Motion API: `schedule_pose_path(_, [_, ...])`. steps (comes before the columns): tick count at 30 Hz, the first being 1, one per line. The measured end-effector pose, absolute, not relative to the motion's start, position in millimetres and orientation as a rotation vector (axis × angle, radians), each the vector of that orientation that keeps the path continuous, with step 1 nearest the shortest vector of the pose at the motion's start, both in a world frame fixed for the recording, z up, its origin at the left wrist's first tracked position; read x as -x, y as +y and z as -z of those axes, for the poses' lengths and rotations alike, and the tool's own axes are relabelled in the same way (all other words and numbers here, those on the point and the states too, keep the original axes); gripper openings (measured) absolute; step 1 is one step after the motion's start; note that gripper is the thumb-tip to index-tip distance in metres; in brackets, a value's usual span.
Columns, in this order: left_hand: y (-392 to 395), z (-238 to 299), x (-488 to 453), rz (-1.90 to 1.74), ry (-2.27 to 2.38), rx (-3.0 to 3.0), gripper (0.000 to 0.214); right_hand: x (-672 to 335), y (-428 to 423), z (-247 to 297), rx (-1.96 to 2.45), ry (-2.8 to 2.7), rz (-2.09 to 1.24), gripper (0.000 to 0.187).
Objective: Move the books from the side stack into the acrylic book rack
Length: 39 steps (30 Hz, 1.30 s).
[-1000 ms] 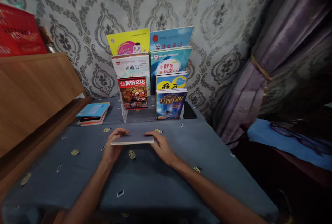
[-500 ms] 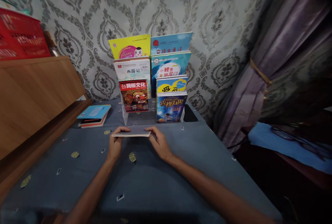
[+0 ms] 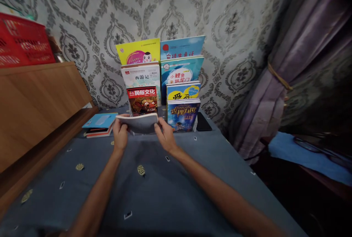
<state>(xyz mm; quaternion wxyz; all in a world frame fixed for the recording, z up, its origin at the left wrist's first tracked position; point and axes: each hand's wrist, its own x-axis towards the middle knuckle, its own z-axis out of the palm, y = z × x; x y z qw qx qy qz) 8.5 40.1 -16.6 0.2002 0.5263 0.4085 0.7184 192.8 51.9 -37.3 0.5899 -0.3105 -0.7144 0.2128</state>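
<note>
Between my hands is a thin dark-grey book (image 3: 140,124), raised above the cloth with its pale page edge uppermost. My left hand (image 3: 120,132) grips its left end, and my right hand (image 3: 165,133) grips its right end. Just behind it, a clear tiered stand (image 3: 195,124) carries several upright books. The red-titled book (image 3: 143,102) with a mask picture is partly covered by the held one. Behind that stand a white book (image 3: 141,76) and a yellow book (image 3: 139,50). On the right side are a dark-blue book (image 3: 183,116), a blue-and-yellow book (image 3: 183,89) and taller blue ones.
Left of the stand lies a small stack of books with a light-blue cover (image 3: 99,120). A black flat object (image 3: 203,122) lies right of the stand. A wooden cabinet (image 3: 41,105) bears a red basket (image 3: 26,43). A purple curtain (image 3: 258,101) hangs right, near glasses (image 3: 308,144) on blue cloth.
Both hands have lifted the book up and forward toward the stand. Its near edge has tilted up, so more of its dark face shows and it covers the red-titled book's lower part.
</note>
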Motion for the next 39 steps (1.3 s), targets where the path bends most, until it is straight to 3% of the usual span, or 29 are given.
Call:
schedule_pose_path(4, [50.3,-11.5,-13.5,-2.168,1.115,-1.534,0.007,-190.2,62.1,3.5,0.65,-1.509,-0.488,0.017])
schedule_pose_path(11, [54.8,-42.6,-23.7,-2.396,1.145,-1.843,0.026,-188.6,71.1,-30.8,0.538,-1.374,-0.422,0.01])
schedule_pose_path(39, [99.6,-10.7,-7.5,-2.287,1.186,-1.877,0.038,-189.6,113.2,5.2,0.63,-1.536,-0.47,0.015])
